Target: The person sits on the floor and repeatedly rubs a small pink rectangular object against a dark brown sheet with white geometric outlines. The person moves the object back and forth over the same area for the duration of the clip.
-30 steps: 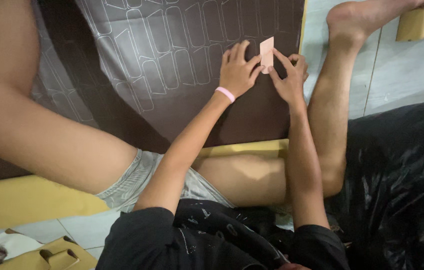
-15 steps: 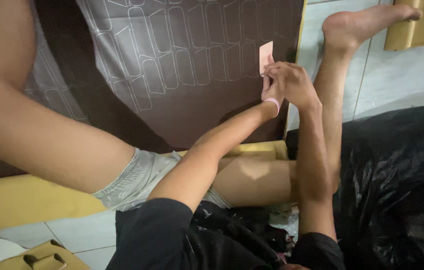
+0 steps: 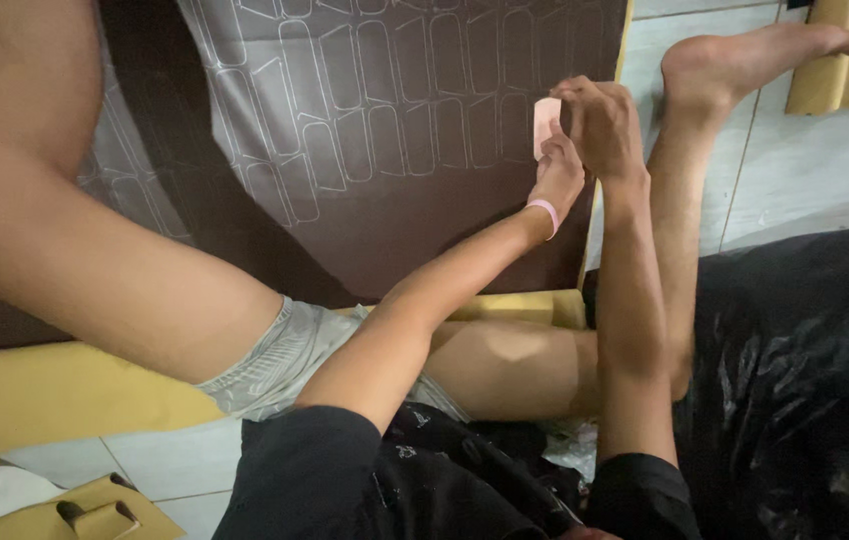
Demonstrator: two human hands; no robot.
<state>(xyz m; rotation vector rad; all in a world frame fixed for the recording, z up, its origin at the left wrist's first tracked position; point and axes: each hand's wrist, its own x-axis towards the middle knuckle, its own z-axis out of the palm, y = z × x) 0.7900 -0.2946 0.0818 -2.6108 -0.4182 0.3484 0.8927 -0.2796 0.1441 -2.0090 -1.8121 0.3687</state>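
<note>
Head view: person seated on a tiled floor (image 3: 805,170), legs spread, both arms stretched forward.
Far left: bare thigh crosses the frame; grey shorts (image 3: 280,360) at the hip.
Lower left corner: tan cardboard piece (image 3: 95,512) with a cut-out handle, lying on the floor.
Yellow strip (image 3: 55,395): runs under the thigh along the near edge of the panel.
Dark patterned panel (image 3: 385,110): brown surface with pale outlined rounded rectangles, fills the upper middle.
Left hand (image 3: 557,175): pink band on the wrist, fingers raised and curled against the lower edge of the small pink card (image 3: 546,122); it looks like a light pinch, though the grip is partly hidden.
Small pink card: upright, against the panel near its right edge, between the two hands.
Right hand (image 3: 600,125): closed, fingers bent, gripping the card's right side from above.
Right of hands: bare foot (image 3: 745,60) resting on the floor, toes pointing right.
Far right: crumpled black plastic sheet (image 3: 805,380) beside the right arm.
</note>
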